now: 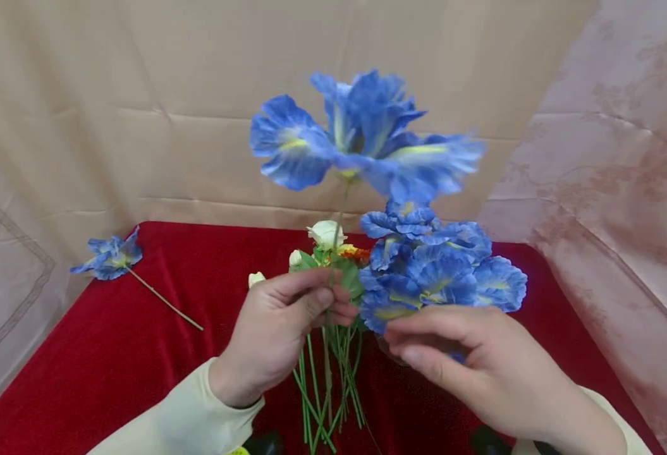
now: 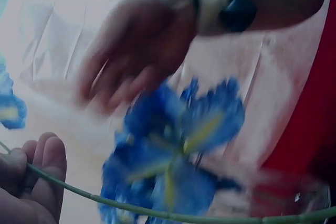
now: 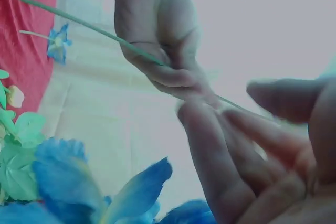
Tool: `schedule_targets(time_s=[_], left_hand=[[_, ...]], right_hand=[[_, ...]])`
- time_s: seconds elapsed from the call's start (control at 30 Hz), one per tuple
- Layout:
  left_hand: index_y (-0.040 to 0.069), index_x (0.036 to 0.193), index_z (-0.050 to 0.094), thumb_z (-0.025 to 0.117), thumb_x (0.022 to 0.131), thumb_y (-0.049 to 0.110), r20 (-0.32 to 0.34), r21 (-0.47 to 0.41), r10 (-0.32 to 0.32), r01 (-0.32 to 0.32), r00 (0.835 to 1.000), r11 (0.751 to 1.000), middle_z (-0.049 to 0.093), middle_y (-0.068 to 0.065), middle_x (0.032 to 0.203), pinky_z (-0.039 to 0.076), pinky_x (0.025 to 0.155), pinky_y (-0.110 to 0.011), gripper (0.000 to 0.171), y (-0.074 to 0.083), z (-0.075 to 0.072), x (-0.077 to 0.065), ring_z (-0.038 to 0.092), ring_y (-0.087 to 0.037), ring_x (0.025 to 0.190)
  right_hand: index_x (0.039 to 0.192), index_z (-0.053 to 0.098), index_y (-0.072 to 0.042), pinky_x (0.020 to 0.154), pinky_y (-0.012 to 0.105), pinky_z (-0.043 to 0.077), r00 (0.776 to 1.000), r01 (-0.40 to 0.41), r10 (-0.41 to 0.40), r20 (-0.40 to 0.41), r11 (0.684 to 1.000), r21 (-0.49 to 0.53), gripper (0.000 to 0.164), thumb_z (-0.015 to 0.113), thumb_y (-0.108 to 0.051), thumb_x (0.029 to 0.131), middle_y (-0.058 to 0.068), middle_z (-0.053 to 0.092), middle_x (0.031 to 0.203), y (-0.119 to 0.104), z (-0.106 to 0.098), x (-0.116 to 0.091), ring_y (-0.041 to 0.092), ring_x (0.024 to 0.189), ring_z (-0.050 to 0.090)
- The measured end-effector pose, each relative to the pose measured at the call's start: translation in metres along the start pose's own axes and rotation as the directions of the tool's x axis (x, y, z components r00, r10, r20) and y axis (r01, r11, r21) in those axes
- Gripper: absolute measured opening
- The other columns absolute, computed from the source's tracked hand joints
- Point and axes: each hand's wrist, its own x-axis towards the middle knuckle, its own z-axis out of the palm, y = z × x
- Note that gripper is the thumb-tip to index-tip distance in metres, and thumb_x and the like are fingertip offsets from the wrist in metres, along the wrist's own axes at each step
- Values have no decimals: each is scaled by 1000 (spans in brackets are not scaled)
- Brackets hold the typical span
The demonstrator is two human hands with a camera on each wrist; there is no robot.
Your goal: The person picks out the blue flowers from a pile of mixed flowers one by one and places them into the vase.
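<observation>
My left hand (image 1: 279, 328) pinches the thin green stem (image 2: 157, 214) of an artificial blue iris (image 1: 367, 136) between thumb and fingers. The bloom stands upright above both hands, slightly blurred. To the right, my right hand (image 1: 470, 363) has its fingers loosely bent and parted from the thumb, with nothing between them. In the right wrist view its fingertips (image 3: 191, 114) overlap the left hand near the stem. Behind and above the right hand is a cluster of blue irises (image 1: 441, 272), whose lower part the hand hides.
White roses (image 1: 326, 234) with green leaves and an orange-yellow flower (image 1: 356, 254) lie behind the left hand, their stems (image 1: 310, 392) pointing toward me. Another blue iris (image 1: 108, 256) lies at the red-covered table's (image 1: 157, 373) left edge. A clear container (image 2: 310, 200) shows below the iris cluster.
</observation>
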Motion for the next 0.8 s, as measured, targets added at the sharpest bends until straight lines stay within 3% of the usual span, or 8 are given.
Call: schedule_targets(time_s=[0.13, 0.3, 0.4, 0.53, 0.6, 0.67, 0.7, 0.8], left_hand=[[-21, 117, 59, 58, 98, -5, 117, -28, 32, -29, 993, 999, 67, -32, 97, 57, 76, -53, 25, -6, 19, -1, 72, -26, 84], [-25, 113, 58, 59, 98, -4, 206, -79, 56, -41, 977, 996, 63, -39, 94, 58, 73, -52, 26, -16, 32, -1, 71, -22, 80], [-24, 113, 58, 59, 99, 1, 236, -81, 42, -23, 971, 996, 63, -39, 95, 58, 71, -50, 29, -22, 35, 1, 70, -20, 78], [-18, 118, 63, 58, 101, 4, 256, 24, -56, 52, 965, 998, 68, -30, 97, 59, 70, -45, 28, -30, 35, 1, 71, -20, 78], [-13, 119, 66, 59, 100, 4, 272, 144, -147, 111, 951, 983, 72, -19, 95, 59, 72, -40, 26, -36, 33, -1, 71, -18, 79], [-4, 117, 71, 60, 101, 9, 302, 337, -261, 154, 917, 929, 75, -5, 93, 58, 72, -31, 24, -43, 28, -3, 69, -10, 74], [1, 118, 73, 60, 101, 13, 323, 460, -323, 151, 890, 875, 74, 1, 88, 57, 72, -27, 24, -47, 26, -3, 66, -6, 68], [9, 122, 72, 60, 102, 27, 379, 773, -438, -19, 815, 634, 72, 11, 99, 52, 79, -20, 29, -61, 18, -1, 63, 2, 77]], right_hand=[[119, 72, -21, 72, 29, 58, 983, -148, 154, -101, 987, 60, 27, 70, -11, 95, -14, 71, 107, -7, -5, 23, 8, 88, 70], [105, 74, -13, 71, 35, 58, 990, -69, 98, -98, 963, 262, 22, 69, 4, 91, -2, 72, 97, -6, -9, 38, 19, 81, 69], [100, 74, -18, 69, 34, 58, 985, -58, 91, -148, 975, 213, 23, 69, 3, 92, -6, 72, 95, -5, -10, 38, 17, 78, 69], [97, 71, -19, 67, 32, 58, 959, -76, 102, -266, 991, 109, 19, 64, -1, 96, -8, 72, 98, -2, -18, 36, 15, 77, 70], [96, 68, -13, 66, 33, 59, 946, -75, 106, -307, 991, 111, 17, 60, 1, 98, -3, 72, 96, -1, -24, 35, 19, 76, 70], [96, 65, -8, 64, 35, 59, 934, -81, 115, -339, 990, 113, 13, 59, 4, 98, 3, 72, 95, 1, -30, 33, 22, 74, 71], [98, 63, -6, 65, 35, 59, 929, -82, 117, -350, 990, 113, 12, 58, 5, 98, 6, 72, 95, 2, -32, 32, 23, 74, 71], [106, 59, 2, 66, 33, 59, 912, -56, 97, -400, 992, 113, 10, 59, 7, 97, 14, 71, 95, 9, -38, 25, 24, 76, 72]])
